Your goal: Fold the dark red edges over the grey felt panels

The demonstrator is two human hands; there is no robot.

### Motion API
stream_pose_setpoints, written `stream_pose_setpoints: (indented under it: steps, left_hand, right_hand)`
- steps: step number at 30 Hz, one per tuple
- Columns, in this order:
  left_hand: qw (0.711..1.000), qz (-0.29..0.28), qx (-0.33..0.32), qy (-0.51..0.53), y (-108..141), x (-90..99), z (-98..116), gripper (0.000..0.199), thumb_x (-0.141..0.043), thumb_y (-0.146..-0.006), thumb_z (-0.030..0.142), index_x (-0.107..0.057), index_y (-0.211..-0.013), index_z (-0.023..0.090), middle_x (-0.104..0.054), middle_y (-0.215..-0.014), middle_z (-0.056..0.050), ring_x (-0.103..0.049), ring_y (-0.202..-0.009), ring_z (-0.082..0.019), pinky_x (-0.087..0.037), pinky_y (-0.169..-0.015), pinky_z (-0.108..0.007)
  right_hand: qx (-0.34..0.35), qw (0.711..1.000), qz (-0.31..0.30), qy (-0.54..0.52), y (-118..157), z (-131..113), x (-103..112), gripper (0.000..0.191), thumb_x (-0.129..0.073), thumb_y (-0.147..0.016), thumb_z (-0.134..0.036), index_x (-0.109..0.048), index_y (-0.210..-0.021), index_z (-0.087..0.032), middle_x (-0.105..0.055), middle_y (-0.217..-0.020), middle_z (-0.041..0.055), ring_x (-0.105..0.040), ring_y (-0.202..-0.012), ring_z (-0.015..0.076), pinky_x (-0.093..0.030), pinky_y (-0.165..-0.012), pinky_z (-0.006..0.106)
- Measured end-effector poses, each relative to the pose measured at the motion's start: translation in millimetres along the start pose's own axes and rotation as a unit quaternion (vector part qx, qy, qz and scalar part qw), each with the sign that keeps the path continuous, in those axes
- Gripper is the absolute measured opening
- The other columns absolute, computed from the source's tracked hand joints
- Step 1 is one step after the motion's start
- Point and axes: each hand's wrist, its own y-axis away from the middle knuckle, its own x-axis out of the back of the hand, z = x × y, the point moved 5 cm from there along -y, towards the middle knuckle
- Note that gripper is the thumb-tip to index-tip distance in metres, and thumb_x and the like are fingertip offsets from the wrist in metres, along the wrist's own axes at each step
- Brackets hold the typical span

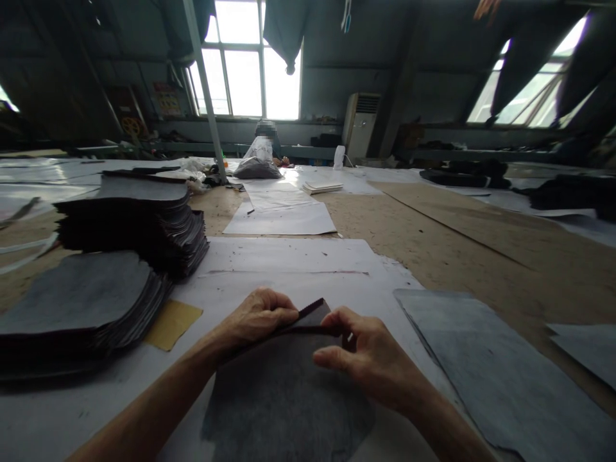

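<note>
On the white paper in front of me lies a grey sheet piece point(289, 398), with its far edge folded over. The fold shows a dark reddish underside and a zigzag-cut border. My left hand point(262, 314) is closed, pinching the folded edge between thumb and fingers. At the fold's right end is my right hand point(368, 353): its index finger touches the edge while the thumb stays apart below it. Left of my hands rise a near stack of similar grey pieces point(77, 289) and a taller dark-edged stack point(139, 218) behind it.
A yellowish card point(174, 324) lies beside the near stack. To the right are more grey sheets point(481, 359) and a large brown board point(447, 218). Farther back are white papers point(279, 218), a plastic bag point(257, 163), a metal pole point(205, 90) and another person point(267, 131).
</note>
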Motion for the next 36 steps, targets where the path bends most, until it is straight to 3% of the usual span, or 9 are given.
stream_pose_setpoints:
  steps: [2, 4, 7, 10, 14, 16, 19, 26, 36]
  left_hand:
    - [1.000, -0.001, 0.007, 0.006, -1.7, 1.4, -3.5, 0.030, -0.057, -0.068, 0.041, -0.065, -0.072, 0.012, -0.053, -0.060, 0.001, -0.043, -0.055, -0.010, -0.031, -0.052, -0.023]
    - [1.000, -0.002, 0.011, 0.014, -2.9, 2.2, -5.6, 0.031, -0.057, -0.067, 0.041, -0.065, -0.072, 0.012, -0.052, -0.059, 0.001, -0.042, -0.054, -0.009, -0.030, -0.051, -0.022]
    - [0.999, -0.013, 0.020, 0.027, -4.1, 1.5, -7.0, 0.033, -0.058, -0.065, 0.044, -0.063, -0.073, 0.011, -0.050, -0.057, 0.002, -0.041, -0.052, -0.009, -0.029, -0.049, -0.022]
    - [0.999, -0.024, 0.028, 0.036, -4.5, -0.2, -7.3, 0.037, -0.059, -0.063, 0.046, -0.063, -0.073, 0.011, -0.050, -0.056, 0.002, -0.041, -0.051, -0.009, -0.030, -0.049, -0.022]
    - [0.998, -0.016, 0.033, 0.045, -3.9, -2.2, -8.5, 0.031, -0.060, -0.067, 0.043, -0.063, -0.073, 0.013, -0.052, -0.056, 0.002, -0.042, -0.049, -0.008, -0.030, -0.047, -0.020]
    - [0.998, -0.024, 0.029, 0.050, -3.2, -4.3, -8.7, 0.028, -0.061, -0.068, 0.041, -0.063, -0.071, 0.013, -0.051, -0.054, 0.003, -0.040, -0.048, -0.007, -0.029, -0.046, -0.020]
    - [0.997, -0.033, 0.020, 0.060, -2.4, -6.2, -8.3, 0.027, -0.063, -0.068, 0.040, -0.063, -0.070, 0.013, -0.051, -0.054, 0.003, -0.041, -0.048, -0.006, -0.029, -0.046, -0.019]
    - [0.996, -0.024, 0.029, 0.082, -1.7, -4.5, -7.9, 0.023, -0.064, -0.066, 0.037, -0.065, -0.068, 0.014, -0.054, -0.052, 0.003, -0.043, -0.045, -0.006, -0.031, -0.044, -0.019]
    - [0.992, -0.038, 0.042, 0.112, 0.1, -5.6, -7.6, 0.027, -0.067, -0.066, 0.041, -0.065, -0.070, 0.014, -0.053, -0.053, 0.003, -0.043, -0.043, -0.006, -0.030, -0.042, -0.019]
  right_hand:
    - [0.027, 1.000, -0.003, 0.000, 2.3, -0.7, -2.0, 0.016, -0.061, -0.062, -0.015, -0.063, -0.077, -0.019, -0.056, -0.070, -0.0021, -0.046, -0.061, 0.0106, -0.031, -0.052, 0.019]
    - [0.026, 0.995, -0.017, -0.094, 4.0, -0.8, -3.3, 0.009, -0.061, -0.062, -0.017, -0.061, -0.071, -0.017, -0.053, -0.067, -0.0017, -0.044, -0.060, 0.0101, -0.031, -0.051, 0.019]
    - [-0.038, 0.951, -0.041, -0.303, 5.9, 0.9, -3.4, 0.027, -0.072, -0.064, -0.034, -0.061, -0.080, -0.015, -0.056, -0.071, 0.0005, -0.049, -0.064, 0.0119, -0.039, -0.057, 0.020]
    - [-0.072, 0.916, -0.018, -0.395, 5.6, 1.7, 0.2, 0.043, -0.077, -0.063, -0.040, -0.062, -0.095, -0.016, -0.061, -0.083, 0.0043, -0.055, -0.071, 0.0166, -0.045, -0.065, 0.024]
    - [-0.097, 0.950, -0.008, -0.298, 1.8, 9.1, -4.7, 0.038, -0.069, -0.066, -0.044, -0.062, -0.089, -0.014, -0.060, -0.076, 0.0034, -0.051, -0.061, 0.0139, -0.040, -0.055, 0.022]
    - [-0.065, 0.978, 0.002, -0.197, -1.3, 10.3, -7.5, 0.032, -0.061, -0.070, -0.044, -0.062, -0.081, -0.014, -0.060, -0.073, 0.0032, -0.049, -0.062, 0.0138, -0.037, -0.054, 0.022]
    - [-0.032, 0.993, 0.031, -0.111, -4.3, 10.8, -8.1, 0.030, -0.054, -0.073, -0.043, -0.062, -0.079, -0.014, -0.059, -0.073, 0.0032, -0.050, -0.065, 0.0150, -0.036, -0.057, 0.024]
    - [-0.080, 0.970, -0.001, -0.229, 0.1, 9.6, -5.1, 0.041, -0.061, -0.068, -0.050, -0.057, -0.087, -0.013, -0.058, -0.076, 0.0044, -0.050, -0.063, 0.0157, -0.036, -0.054, 0.024]
    - [-0.087, 0.973, 0.046, -0.206, -7.0, 24.1, -8.5, 0.041, -0.062, -0.067, -0.052, -0.054, -0.083, -0.015, -0.058, -0.073, 0.0039, -0.050, -0.058, 0.0154, -0.036, -0.048, 0.022]
